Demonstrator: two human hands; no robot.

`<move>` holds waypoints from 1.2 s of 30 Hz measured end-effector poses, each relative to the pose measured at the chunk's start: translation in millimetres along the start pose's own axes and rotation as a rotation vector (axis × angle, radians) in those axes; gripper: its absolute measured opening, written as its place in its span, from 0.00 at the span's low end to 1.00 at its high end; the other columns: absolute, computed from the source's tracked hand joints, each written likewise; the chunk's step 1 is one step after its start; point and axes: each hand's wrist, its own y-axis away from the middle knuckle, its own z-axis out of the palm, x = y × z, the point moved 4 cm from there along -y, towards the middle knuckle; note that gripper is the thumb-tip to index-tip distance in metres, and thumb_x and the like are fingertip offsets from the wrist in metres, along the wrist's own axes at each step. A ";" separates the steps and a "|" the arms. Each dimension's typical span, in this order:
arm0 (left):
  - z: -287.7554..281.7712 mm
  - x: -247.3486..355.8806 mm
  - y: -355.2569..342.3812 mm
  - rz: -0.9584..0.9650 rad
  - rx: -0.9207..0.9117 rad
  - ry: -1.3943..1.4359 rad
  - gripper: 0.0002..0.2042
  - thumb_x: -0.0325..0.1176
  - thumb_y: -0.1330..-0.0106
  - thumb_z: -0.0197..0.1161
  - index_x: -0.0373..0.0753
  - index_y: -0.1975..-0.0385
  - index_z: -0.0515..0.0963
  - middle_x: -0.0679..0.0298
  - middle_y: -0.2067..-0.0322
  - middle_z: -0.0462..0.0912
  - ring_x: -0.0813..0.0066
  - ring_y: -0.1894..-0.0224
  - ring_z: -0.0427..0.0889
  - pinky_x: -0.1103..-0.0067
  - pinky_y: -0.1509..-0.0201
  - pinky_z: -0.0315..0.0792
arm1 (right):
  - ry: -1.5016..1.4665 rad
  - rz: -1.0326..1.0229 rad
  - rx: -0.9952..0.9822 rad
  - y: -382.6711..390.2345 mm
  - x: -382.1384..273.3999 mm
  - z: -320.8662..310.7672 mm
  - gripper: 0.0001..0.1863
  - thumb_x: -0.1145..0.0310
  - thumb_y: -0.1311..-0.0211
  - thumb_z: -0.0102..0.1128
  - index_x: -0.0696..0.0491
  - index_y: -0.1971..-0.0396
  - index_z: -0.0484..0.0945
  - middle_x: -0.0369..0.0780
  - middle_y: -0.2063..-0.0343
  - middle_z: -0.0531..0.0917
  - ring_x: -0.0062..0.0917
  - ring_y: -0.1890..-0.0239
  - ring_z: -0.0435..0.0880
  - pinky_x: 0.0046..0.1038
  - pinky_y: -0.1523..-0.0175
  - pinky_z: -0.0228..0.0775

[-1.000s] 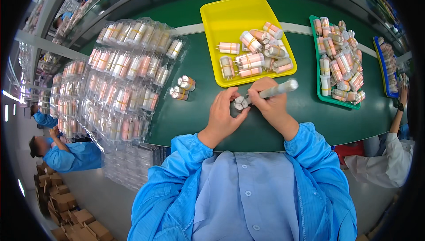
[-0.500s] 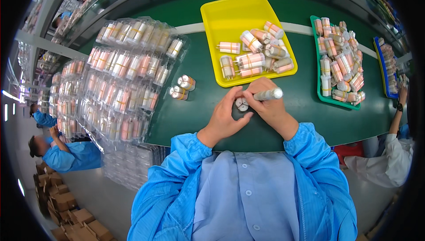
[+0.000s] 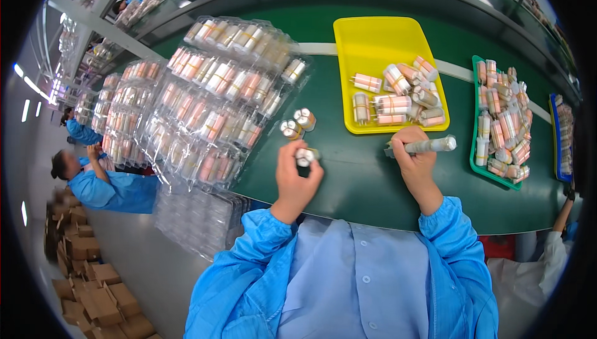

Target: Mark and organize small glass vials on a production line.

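Note:
My left hand (image 3: pixel 295 177) is curled around a small upright bundle of white-ended cylinders (image 3: pixel 305 157), low over the green table. Just beyond it stand two similar bundles, one (image 3: pixel 304 119) slightly behind the other (image 3: pixel 291 129), with their round white ends up. My right hand (image 3: pixel 414 158), to the right and apart from the left, grips a thick pale grey tube (image 3: pixel 433 145). The tube lies sideways in the fingers; its blunt end points right and a greenish end shows at the left. Past the right hand is a yellow tray (image 3: pixel 373 37) holding several banded pink and grey cylinder bundles (image 3: pixel 393 104).
Clear plastic trays (image 3: pixel 214 81) packed with banded cylinders cover the left side. Stacked clear trays (image 3: pixel 193 218) sit below them. A green tray (image 3: pixel 477 121) of bundles is at the right, a blue tray (image 3: pixel 553 127) beyond. Other people work at both sides.
My hands have moved apart: the left carried its bundle leftward beside the two standing bundles, the right drew away rightward with the tube. The whole view has shifted, too.

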 end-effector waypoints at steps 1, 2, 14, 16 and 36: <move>-6.2 -15.5 -0.2 -0.064 0.025 -0.025 0.27 0.20 0.46 0.66 0.33 0.43 0.71 0.55 0.54 0.77 0.61 0.55 0.80 0.71 0.49 0.76 | -0.004 -0.012 0.007 0.9 0.6 1.2 0.05 0.79 0.39 0.69 0.56 0.72 0.80 0.38 0.71 0.82 0.27 0.69 0.80 0.29 0.63 0.71; -12.9 -22.8 -6.3 -0.129 0.049 -0.048 0.28 0.20 0.45 0.66 0.32 0.41 0.70 0.55 0.53 0.76 0.62 0.54 0.79 0.72 0.48 0.75 | -0.001 -0.015 0.006 1.2 1.1 1.5 0.05 0.79 0.39 0.69 0.56 0.72 0.80 0.38 0.71 0.82 0.27 0.69 0.80 0.29 0.63 0.71; 8.0 -4.6 -80.3 0.074 -0.247 -0.688 0.27 0.47 0.39 0.74 0.39 0.44 0.77 0.56 0.65 0.78 0.55 0.63 0.83 0.65 0.63 0.77 | 0.140 0.004 -0.018 3.2 7.9 -4.7 0.06 0.78 0.40 0.69 0.56 0.73 0.79 0.40 0.72 0.81 0.30 0.67 0.80 0.32 0.60 0.71; 7.6 -2.7 -83.1 0.118 -0.221 -0.692 0.24 0.46 0.37 0.72 0.40 0.47 0.79 0.57 0.68 0.78 0.58 0.67 0.83 0.64 0.66 0.76 | 0.111 0.037 -0.027 2.5 4.7 -2.4 0.05 0.78 0.40 0.69 0.56 0.72 0.80 0.40 0.71 0.81 0.30 0.67 0.80 0.31 0.60 0.71; -284.0 -21.3 -222.5 -0.122 0.195 -1.213 0.22 0.50 0.35 0.68 0.37 0.54 0.85 0.51 0.61 0.89 0.51 0.57 0.88 0.62 0.55 0.80 | 0.141 -0.024 -0.092 -0.9 -5.0 -3.7 0.06 0.78 0.40 0.68 0.56 0.74 0.79 0.40 0.74 0.81 0.32 0.69 0.80 0.33 0.62 0.70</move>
